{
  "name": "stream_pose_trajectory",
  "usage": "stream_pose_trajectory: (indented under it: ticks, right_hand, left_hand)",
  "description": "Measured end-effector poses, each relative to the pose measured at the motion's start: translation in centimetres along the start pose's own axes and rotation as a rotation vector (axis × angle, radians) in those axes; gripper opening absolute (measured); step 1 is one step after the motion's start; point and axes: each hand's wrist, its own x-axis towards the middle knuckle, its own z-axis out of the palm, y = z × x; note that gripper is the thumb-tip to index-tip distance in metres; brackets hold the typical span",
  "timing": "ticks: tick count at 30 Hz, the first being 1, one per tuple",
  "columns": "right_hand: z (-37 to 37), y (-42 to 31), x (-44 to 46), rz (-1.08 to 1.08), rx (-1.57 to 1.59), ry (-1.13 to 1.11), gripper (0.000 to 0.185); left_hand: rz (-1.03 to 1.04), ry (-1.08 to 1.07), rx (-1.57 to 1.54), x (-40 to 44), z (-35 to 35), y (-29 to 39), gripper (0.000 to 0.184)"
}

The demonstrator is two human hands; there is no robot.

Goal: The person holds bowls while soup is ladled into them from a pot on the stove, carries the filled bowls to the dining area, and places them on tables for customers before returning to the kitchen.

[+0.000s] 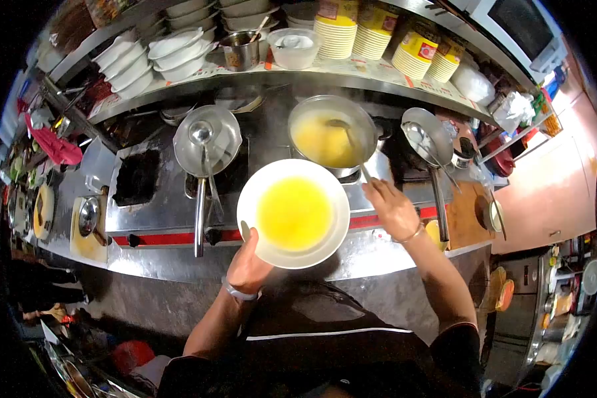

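My left hand [249, 265] grips the lower left rim of a wide white bowl [339, 219], its thumb over the edge. Bright yellow liquid [294, 212] lies in the middle of the bowl, which hangs in front of the stove edge. To the right, my right hand [395, 209] is closed around the handle of a ladle [353, 142]. The ladle's head dips into a metal pot [318, 103] on the stove. Paler yellow liquid [312, 140] fills that pot, and a little steam shows above it.
A pan [227, 126] with a ladle rests on the stove at left; another pan [438, 126] stands at right. White bowls [179, 53] and stacked paper tubs [335, 30] line the shelf above. A cutting board [469, 212] lies at right. People's legs [46, 282] show far left.
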Motion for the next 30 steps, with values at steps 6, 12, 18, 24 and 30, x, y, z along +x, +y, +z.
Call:
stream_pose_trajectory:
  ticks: [6,12,18,24,30]
  right_hand:
    - [-0.5,-3.8,1.3,0.307,0.272,0.014,0.046]
    - [2.1,-11.9,-7.7,1.117,1.674,0.176,0.053]
    - [-1.1,-15.4,-3.8,1.254,1.891,-0.275,0.055]
    - [-3.3,-15.8,-0.8,1.1,2.029,-0.226,0.055]
    - [-3.9,-17.9,0.5,1.103,1.935,-0.08,0.065]
  left_hand:
    - [-0.092,-0.147,0.042,-0.8,-1.0,1.3,0.058]
    - [-0.167,0.093,-0.024,-2.5,0.0,3.0,0.048]
    - [-0.337,0.18,0.516,-5.8,-0.1,4.3,0.059]
    - [-0.044,0.044,0.29,-7.0,-0.3,3.1,0.059]
    - [0.471,0.451,0.17,-8.3,-13.4,17.0,0.042]
